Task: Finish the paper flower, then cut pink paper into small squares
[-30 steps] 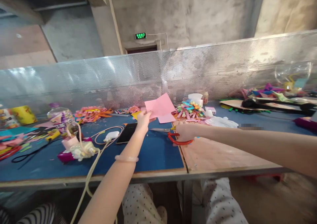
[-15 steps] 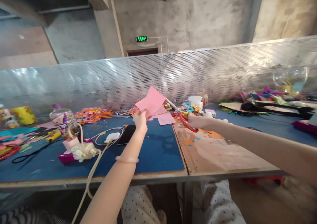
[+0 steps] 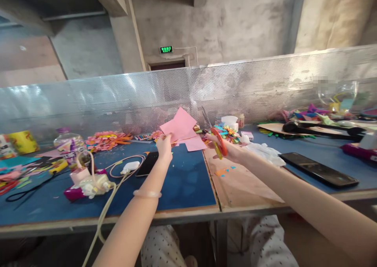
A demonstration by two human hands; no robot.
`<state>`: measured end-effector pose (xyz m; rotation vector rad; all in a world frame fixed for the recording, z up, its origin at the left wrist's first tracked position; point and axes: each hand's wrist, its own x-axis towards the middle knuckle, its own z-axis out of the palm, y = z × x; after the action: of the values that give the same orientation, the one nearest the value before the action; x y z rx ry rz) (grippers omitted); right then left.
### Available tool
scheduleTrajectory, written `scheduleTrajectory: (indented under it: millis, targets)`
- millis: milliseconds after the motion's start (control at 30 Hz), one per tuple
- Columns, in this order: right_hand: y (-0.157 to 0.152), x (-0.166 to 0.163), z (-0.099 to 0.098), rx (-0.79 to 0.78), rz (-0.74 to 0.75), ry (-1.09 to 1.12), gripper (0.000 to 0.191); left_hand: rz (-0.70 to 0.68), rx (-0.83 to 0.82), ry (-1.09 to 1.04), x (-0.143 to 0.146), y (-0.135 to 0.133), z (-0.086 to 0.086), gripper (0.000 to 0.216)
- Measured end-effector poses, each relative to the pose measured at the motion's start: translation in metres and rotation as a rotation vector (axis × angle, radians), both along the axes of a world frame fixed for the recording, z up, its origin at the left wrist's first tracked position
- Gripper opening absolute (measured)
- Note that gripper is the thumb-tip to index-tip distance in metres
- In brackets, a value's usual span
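My left hand (image 3: 165,146) pinches a sheet of pink paper (image 3: 182,124) by its lower left edge and holds it up above the table. Another pink sheet (image 3: 195,143) shows below and to the right of it. My right hand (image 3: 227,149) grips a pair of scissors (image 3: 219,141) with red and yellow handles. The grey blades point up and to the left, just right of the pink paper and apart from it. Some fingers of the right hand are hidden by the handles.
A phone (image 3: 147,164) and a white charger (image 3: 130,167) with cables lie left. Behind them is a pile of coloured paper strips (image 3: 106,140). A larger black phone (image 3: 318,169) and a white plastic bag (image 3: 265,153) lie right. A perforated metal screen (image 3: 118,102) backs the table.
The scissors have turned more upright and moved slightly away from the pink paper. My right hand has shifted, uncovering the bag and the larger phone. The left hand still holds the paper.
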<state>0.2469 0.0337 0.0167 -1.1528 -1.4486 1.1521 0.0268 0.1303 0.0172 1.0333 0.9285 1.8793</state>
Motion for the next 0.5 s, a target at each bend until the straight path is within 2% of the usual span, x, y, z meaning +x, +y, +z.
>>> scheduleTrajectory:
  millis: [100,267,400,500]
  targets:
    - [0.004,-0.001,-0.010,0.055,-0.083,-0.027,0.054,0.046,0.043,-0.021,-0.001,0.003,0.000,0.017]
    - [0.020,-0.009,-0.018,-0.008,-0.291,-0.194,0.045,0.132,0.147,-0.103,-0.005,0.005,0.001,0.018]
    - [0.028,-0.016,-0.019,0.086,-0.221,-0.408,0.026,0.204,0.175,-0.135,-0.009,0.005,0.003,0.018]
    - [0.034,-0.022,-0.019,0.192,-0.194,-0.573,0.021,0.244,0.192,-0.117,-0.010,0.003,0.005,0.015]
